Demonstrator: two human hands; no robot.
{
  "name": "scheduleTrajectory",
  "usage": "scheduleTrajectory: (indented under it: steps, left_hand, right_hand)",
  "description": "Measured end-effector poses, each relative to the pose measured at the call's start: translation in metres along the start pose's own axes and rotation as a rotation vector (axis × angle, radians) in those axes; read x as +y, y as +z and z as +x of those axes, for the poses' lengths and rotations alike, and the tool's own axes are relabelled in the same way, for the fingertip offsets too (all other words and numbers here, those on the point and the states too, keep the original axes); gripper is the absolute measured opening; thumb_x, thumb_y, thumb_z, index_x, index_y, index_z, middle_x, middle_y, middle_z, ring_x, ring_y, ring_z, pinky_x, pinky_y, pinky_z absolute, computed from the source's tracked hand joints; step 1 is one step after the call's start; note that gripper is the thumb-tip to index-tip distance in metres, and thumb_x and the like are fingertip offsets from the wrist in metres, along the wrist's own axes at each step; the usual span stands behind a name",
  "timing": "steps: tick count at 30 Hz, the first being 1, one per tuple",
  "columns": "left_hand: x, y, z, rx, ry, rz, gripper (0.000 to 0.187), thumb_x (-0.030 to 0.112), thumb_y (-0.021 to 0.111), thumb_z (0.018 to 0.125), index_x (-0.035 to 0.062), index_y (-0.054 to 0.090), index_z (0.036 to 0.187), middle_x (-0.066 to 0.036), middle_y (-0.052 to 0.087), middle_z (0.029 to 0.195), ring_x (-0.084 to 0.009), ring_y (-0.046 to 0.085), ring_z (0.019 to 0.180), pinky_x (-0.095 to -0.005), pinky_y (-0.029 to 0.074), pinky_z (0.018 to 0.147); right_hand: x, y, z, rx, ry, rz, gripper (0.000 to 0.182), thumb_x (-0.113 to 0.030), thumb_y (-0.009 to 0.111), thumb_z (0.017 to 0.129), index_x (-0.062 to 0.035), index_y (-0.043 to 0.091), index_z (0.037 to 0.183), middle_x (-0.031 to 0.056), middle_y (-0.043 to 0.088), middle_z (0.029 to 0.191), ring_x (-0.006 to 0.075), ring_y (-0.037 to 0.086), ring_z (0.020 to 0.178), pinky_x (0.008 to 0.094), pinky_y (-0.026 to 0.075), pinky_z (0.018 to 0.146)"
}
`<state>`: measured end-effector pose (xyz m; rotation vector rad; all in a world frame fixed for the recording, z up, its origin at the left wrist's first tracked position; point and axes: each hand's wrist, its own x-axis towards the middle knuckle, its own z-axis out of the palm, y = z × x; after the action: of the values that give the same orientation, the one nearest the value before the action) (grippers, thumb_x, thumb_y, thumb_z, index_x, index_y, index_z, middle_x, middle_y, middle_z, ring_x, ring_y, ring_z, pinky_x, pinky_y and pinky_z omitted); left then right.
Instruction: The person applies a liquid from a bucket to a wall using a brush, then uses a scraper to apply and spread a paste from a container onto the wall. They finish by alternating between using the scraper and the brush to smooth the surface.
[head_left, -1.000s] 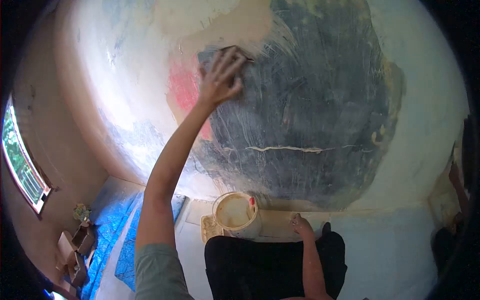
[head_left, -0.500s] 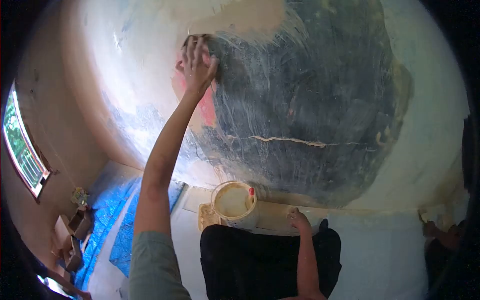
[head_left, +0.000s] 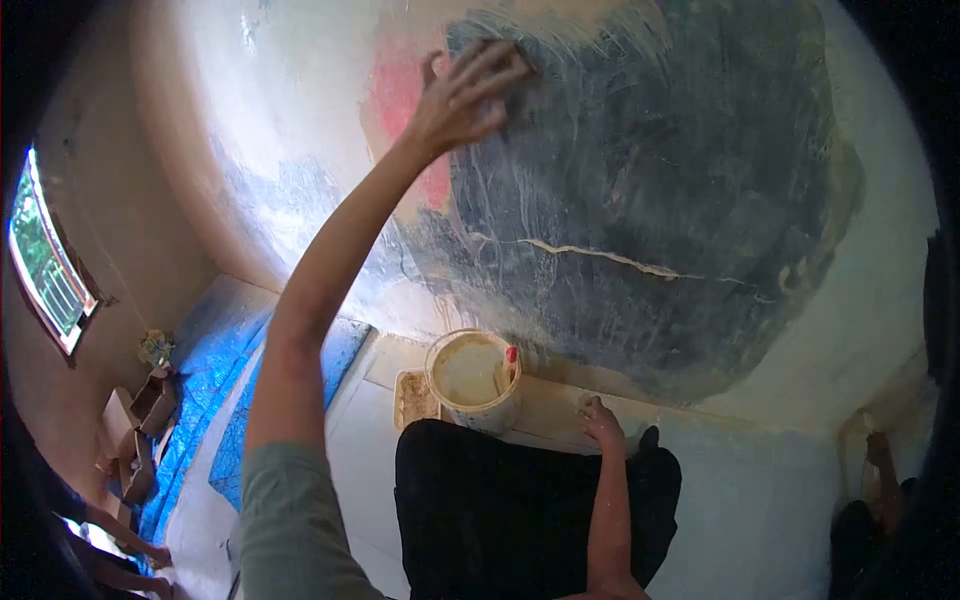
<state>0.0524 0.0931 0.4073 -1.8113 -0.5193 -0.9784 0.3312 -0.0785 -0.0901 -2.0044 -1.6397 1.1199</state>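
Note:
Up on the wall, my left hand is bent over a dark, blurred thing at its fingertips, against the dark patch. I cannot make out what this thing is. To the left of the patch lies a pink-red area. A pale crack runs across the patch's lower part. My right hand is low near the wall's foot, its fingers curled around something small and pale that is too small to name. Left of it stands a round bucket with cloudy contents and a red-tipped tool inside.
A shallow tray with crumbly matter sits beside the bucket. Blue sheeting and cardboard boxes lie at the left, below a window. Another person's arm shows at the right, another person's hands at lower left.
My left hand has moved right across the wall, from the pink-red area onto the dark patch. The view has shifted slightly. My right hand stays low by the bucket, its fingers still curled.

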Motion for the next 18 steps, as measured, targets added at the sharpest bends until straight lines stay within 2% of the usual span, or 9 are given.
scheduleTrajectory:
  steps: [2, 5, 6, 8, 9, 12, 14, 15, 18]
  left_hand:
    - [-0.015, 0.007, 0.004, 0.022, -0.021, 0.008, 0.055, 0.03, 0.059, 0.079, 0.0278, 0.046, 0.132, -0.003, 0.045, 0.135, -0.0229, 0.041, 0.126, -0.0544, 0.026, 0.098]
    - [-0.035, 0.032, 0.019, 0.434, -0.644, 0.011, 0.05, 0.03, 0.058, 0.078, 0.0233, 0.049, 0.126, -0.006, 0.047, 0.13, -0.0245, 0.041, 0.124, -0.0513, 0.023, 0.099]
    - [-0.025, 0.033, 0.025, 0.446, -0.628, 0.016, 0.05, 0.03, 0.058, 0.078, 0.0233, 0.049, 0.126, -0.006, 0.047, 0.13, -0.0245, 0.041, 0.124, -0.0513, 0.023, 0.099]
    - [0.004, 0.027, 0.024, 0.31, -0.487, -0.075, 0.054, 0.036, 0.061, 0.075, 0.0229, 0.05, 0.127, -0.002, 0.046, 0.132, -0.0247, 0.036, 0.128, -0.0511, 0.021, 0.1]
    - [0.015, 0.019, 0.024, 0.208, -0.251, -0.084, 0.056, 0.036, 0.06, 0.074, 0.0245, 0.05, 0.128, -0.002, 0.048, 0.131, -0.0239, 0.04, 0.126, -0.0527, 0.02, 0.1]
    - [-0.005, 0.019, 0.018, 0.183, -0.141, 0.033, 0.055, 0.035, 0.059, 0.074, 0.026, 0.051, 0.128, -0.001, 0.048, 0.131, -0.0223, 0.042, 0.124, -0.0543, 0.019, 0.1]
    - [-0.045, 0.033, 0.009, 0.269, -0.476, 0.105, 0.046, 0.031, 0.056, 0.08, 0.0244, 0.052, 0.125, 0.0, 0.045, 0.134, -0.0205, 0.038, 0.125, -0.0552, 0.019, 0.098]
    - [-0.044, 0.013, 0.011, 0.247, -0.706, -0.075, 0.047, 0.04, 0.052, 0.086, 0.0216, 0.048, 0.128, -0.003, 0.042, 0.138, -0.0218, 0.031, 0.132, -0.0529, 0.019, 0.099]
    - [-0.035, 0.014, 0.015, 0.373, -0.793, -0.026, 0.048, 0.04, 0.051, 0.086, 0.021, 0.047, 0.131, -0.004, 0.042, 0.138, -0.0256, 0.032, 0.131, -0.0516, 0.018, 0.101]
  right_hand:
    - [0.003, 0.001, -0.006, 0.031, -0.097, 0.058, 0.051, -0.036, 0.055, 0.089, -0.0006, 0.04, 0.122, 0.0209, 0.057, 0.116, 0.0374, 0.057, 0.105, 0.0453, 0.048, 0.085]
    - [-0.005, -0.008, -0.021, -0.024, 0.05, 0.498, 0.049, -0.035, 0.055, 0.089, -0.0004, 0.042, 0.121, 0.0196, 0.056, 0.118, 0.0365, 0.059, 0.103, 0.0445, 0.049, 0.084]
    - [-0.008, -0.007, -0.016, -0.019, 0.032, 0.505, 0.049, -0.035, 0.055, 0.089, -0.0004, 0.042, 0.121, 0.0196, 0.056, 0.118, 0.0365, 0.059, 0.103, 0.0445, 0.049, 0.084]
    - [-0.004, -0.003, -0.009, 0.089, -0.002, -0.151, 0.051, -0.036, 0.056, 0.089, -0.0005, 0.041, 0.121, 0.0177, 0.057, 0.115, 0.0336, 0.063, 0.09, 0.0432, 0.051, 0.075]
    - [0.006, 0.0, -0.002, 0.089, -0.007, -0.143, 0.051, -0.036, 0.056, 0.089, -0.0005, 0.041, 0.121, 0.0177, 0.057, 0.115, 0.0336, 0.063, 0.09, 0.0432, 0.051, 0.075]
    - [0.016, 0.012, 0.005, 0.113, -0.255, -0.118, 0.053, -0.038, 0.055, 0.089, 0.0004, 0.039, 0.122, 0.0177, 0.061, 0.104, 0.032, 0.064, 0.076, 0.0439, 0.051, 0.068]
    - [-0.033, -0.022, -0.035, -0.042, 0.108, 0.067, 0.044, -0.027, 0.059, 0.087, -0.0065, 0.041, 0.121, 0.0226, 0.06, 0.111, 0.0354, 0.059, 0.102, 0.0442, 0.046, 0.084]
    - [-0.038, -0.027, -0.042, -0.027, 0.07, -0.023, 0.044, -0.026, 0.059, 0.087, -0.0045, 0.04, 0.121, 0.0233, 0.058, 0.114, 0.0315, 0.061, 0.101, 0.0406, 0.048, 0.08]
    - [-0.004, -0.002, -0.01, 0.055, -0.029, -0.06, 0.045, -0.028, 0.058, 0.087, -0.0032, 0.04, 0.121, 0.0211, 0.06, 0.113, 0.0285, 0.063, 0.096, 0.038, 0.049, 0.077]
